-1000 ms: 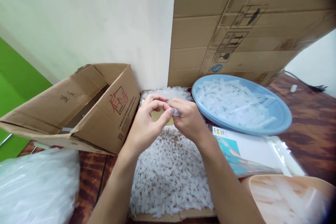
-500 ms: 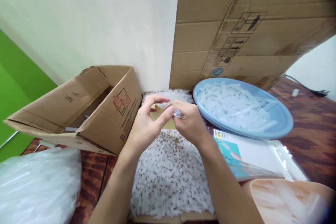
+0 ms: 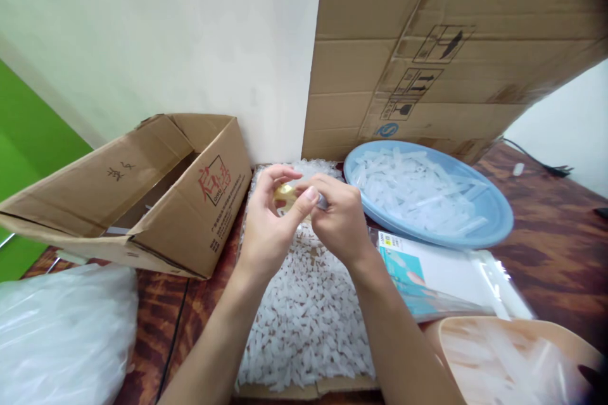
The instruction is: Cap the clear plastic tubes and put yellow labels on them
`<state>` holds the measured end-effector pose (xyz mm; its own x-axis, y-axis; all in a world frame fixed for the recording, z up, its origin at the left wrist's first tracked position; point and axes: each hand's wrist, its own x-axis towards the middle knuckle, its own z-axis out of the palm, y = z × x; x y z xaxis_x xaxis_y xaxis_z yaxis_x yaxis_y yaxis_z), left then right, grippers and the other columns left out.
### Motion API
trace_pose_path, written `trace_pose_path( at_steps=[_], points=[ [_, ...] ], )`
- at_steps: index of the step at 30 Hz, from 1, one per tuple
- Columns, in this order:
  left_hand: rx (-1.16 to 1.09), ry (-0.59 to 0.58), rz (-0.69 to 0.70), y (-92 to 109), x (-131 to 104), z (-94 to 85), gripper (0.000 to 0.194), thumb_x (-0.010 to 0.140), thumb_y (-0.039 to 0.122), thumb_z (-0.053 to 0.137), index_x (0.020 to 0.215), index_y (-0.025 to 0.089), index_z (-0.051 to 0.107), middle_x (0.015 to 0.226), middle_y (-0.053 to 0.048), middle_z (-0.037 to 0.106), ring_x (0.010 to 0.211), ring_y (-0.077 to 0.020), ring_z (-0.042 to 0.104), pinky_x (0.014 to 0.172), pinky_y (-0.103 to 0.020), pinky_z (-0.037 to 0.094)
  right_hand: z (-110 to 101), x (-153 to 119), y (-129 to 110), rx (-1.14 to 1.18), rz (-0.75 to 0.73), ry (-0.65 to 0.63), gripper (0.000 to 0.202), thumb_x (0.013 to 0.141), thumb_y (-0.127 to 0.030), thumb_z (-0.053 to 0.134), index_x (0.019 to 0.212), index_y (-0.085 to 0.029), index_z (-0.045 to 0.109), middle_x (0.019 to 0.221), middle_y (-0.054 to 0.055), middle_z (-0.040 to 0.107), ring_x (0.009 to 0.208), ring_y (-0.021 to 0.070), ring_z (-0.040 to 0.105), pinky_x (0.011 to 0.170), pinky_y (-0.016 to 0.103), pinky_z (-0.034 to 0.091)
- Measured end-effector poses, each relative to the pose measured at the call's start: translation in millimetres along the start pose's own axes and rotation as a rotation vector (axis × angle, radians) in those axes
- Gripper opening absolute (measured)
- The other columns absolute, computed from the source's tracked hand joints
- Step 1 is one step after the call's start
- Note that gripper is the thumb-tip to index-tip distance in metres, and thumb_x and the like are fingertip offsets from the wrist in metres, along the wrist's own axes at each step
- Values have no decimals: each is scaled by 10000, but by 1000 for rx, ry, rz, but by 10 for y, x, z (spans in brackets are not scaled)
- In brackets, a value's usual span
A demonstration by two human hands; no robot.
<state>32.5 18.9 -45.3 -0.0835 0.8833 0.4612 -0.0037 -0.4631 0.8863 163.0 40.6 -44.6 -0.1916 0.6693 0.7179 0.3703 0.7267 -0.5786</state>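
Note:
In the middle, my left hand [image 3: 270, 218] curls around a small shiny yellow piece [image 3: 285, 192], see-through like film or tape; its exact kind is unclear. My right hand [image 3: 338, 215] is closed beside it, its fingers wrapped round a small grey-white thing [image 3: 322, 201] whose end sticks out at my left thumb. My left thumb tip touches this end or lies right against it. The hands meet above a heap of small white translucent pieces [image 3: 308, 316] spread on flat cardboard. Most of what the right hand grips is hidden by its fingers.
An open cardboard box [image 3: 213, 202] stands at the left, a full plastic bag [image 3: 61, 335] before it. On the right are a blue basin [image 3: 503, 215] of translucent strips, a plastic-wrapped pack [image 3: 446, 272] and a peach-coloured container [image 3: 441, 342]. A big carton [image 3: 361, 63] stands behind.
The yellow piece hung as a broad flat sheet between my hands; now it looks smaller and shinier in my left fingers. The view has shifted slightly. Both hands stay close together.

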Motion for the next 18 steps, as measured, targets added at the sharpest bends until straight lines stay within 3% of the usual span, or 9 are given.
trace_pose_path(
  at_steps=[4,9,12,15,18],
  points=[
    [20,36,30,39,-7,18,244,903,287,742,1061,251,560,1230,-42,575,1153,-189,629,943,-307,545,-13,17,-19,-18,5,-12,260,927,-72,529,785,-210,698,863,53,741,772,199,680,723,338,514],
    [158,113,74,80,-33,45,203,911,288,740,1035,248,585,1209,-53,583,1159,-214,613,940,-339,522,-24,14,11,-26,17,-26,242,907,-57,557,798,-200,719,863,53,739,760,198,673,707,333,494],
    [331,152,113,134,-6,-18,266,928,307,735,1151,265,597,1235,-62,618,1197,-235,607,998,-383,486,-50,24,-23,-22,31,-28,241,901,-46,556,814,-190,728,811,44,713,730,192,646,689,331,474],
    [456,28,79,186,66,-198,361,932,399,734,1252,270,627,1242,-72,672,1168,-258,623,969,-390,486,-94,77,-139,52,80,-30,205,954,-123,592,846,-202,746,830,35,726,769,193,655,725,331,488],
    [358,-228,-134,224,125,-423,336,944,544,673,1025,221,718,960,-54,724,868,-220,664,718,-310,498,-210,142,-303,103,220,-46,107,955,-283,689,921,-211,762,886,40,758,797,202,677,743,332,514]
  ],
)
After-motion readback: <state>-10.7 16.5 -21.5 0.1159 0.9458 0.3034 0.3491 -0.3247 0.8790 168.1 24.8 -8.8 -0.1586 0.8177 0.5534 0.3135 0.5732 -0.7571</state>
